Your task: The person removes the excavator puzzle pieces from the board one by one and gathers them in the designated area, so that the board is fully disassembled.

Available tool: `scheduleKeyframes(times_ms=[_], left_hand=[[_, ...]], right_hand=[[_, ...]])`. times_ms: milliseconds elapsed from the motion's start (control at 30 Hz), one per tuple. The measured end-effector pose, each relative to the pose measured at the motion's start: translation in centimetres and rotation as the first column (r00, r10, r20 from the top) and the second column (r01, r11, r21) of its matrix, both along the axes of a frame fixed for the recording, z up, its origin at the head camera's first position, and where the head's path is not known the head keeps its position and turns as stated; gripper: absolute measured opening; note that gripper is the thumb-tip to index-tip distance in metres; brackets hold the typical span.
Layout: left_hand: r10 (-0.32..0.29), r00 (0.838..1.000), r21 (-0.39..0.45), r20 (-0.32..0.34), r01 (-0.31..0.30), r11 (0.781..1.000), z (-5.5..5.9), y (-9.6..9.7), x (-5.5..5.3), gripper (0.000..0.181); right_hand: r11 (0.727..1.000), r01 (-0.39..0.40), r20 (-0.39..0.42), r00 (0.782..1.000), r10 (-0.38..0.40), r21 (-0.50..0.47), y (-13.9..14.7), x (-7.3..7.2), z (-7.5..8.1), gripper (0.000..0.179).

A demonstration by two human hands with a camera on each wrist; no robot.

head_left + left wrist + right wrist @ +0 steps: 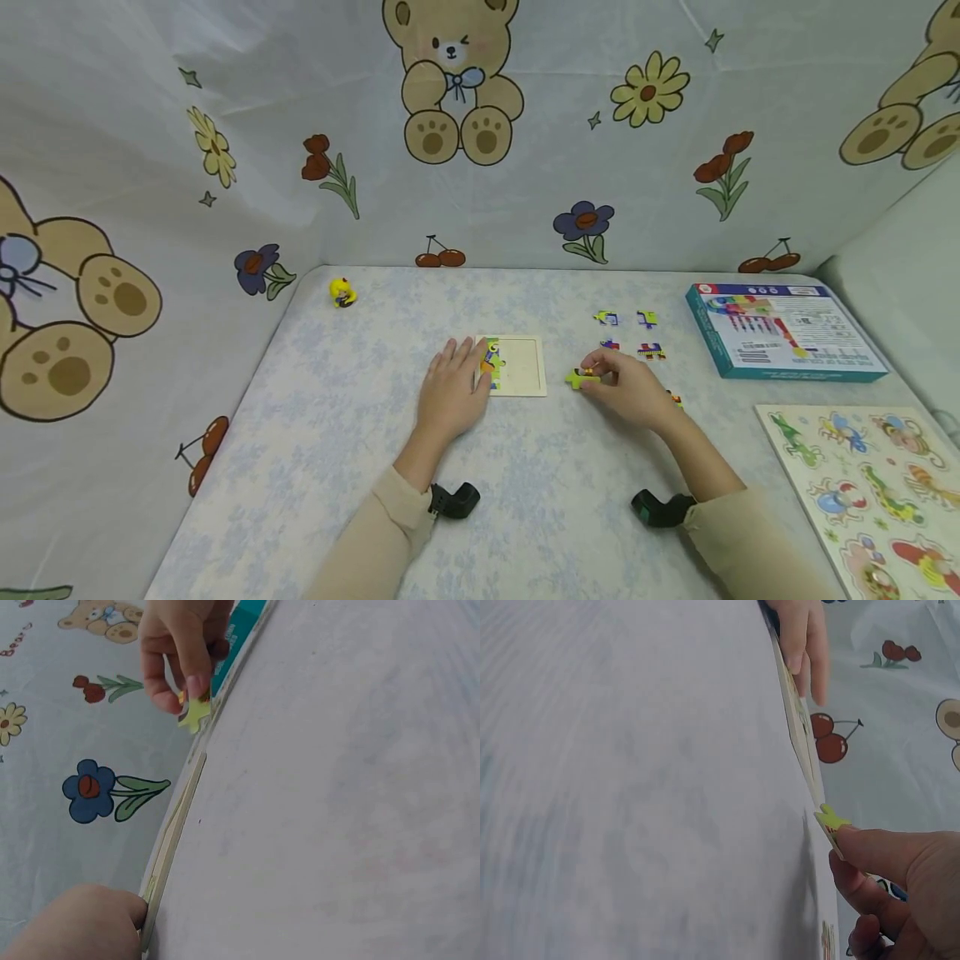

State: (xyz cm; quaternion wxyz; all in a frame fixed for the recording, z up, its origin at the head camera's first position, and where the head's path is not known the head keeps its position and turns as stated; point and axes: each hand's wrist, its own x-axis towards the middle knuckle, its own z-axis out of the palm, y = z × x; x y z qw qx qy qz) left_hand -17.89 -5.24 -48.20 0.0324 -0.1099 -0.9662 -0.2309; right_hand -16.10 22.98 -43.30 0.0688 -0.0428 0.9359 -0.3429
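My left hand (452, 393) lies with extended fingers over the left side of a shallow wooden puzzle tray (527, 367). Colourful pieces (492, 363) fill the tray's left strip, partly covered by that hand; its right part shows bare wood. Just right of the tray, my right hand (630, 390) pinches a yellow-green puzzle piece (577, 379) between thumb and fingers. In the right wrist view the piece (829, 820) is held tilted, its knob pointing up. The left wrist view shows the same piece (196, 714) raised over the table beyond the tray's edge (174, 840).
Several loose puzzle pieces (651, 351) lie behind and beside my right hand. A teal puzzle box (787, 332) sits at the back right, and an insect picture board (870, 492) in front of it. A small yellow toy (342, 292) stands at the back left.
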Motion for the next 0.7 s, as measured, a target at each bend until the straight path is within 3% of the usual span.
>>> scheduleKeyframes(times_ms=[267,467,700], left_hand=[[0.014,1.0,0.023,-0.005,-0.014,1.0,-0.1,0.1,0.0,0.062],[0.029,0.999,0.01,0.011,-0.03,1.0,-0.2,0.1,0.0,0.067],[0.039,0.998,0.051,0.053,-0.042,0.998,0.2,0.2,-0.2,0.068]], right_hand=[[0.999,0.006,-0.003,1.0,-0.006,0.037,3.5,1.4,-0.2,0.024],[0.998,0.01,0.016,1.0,-0.011,0.066,4.3,1.7,-0.2,0.025],[0.992,0.042,0.006,0.999,-0.043,0.115,4.3,1.9,-0.4,0.025]])
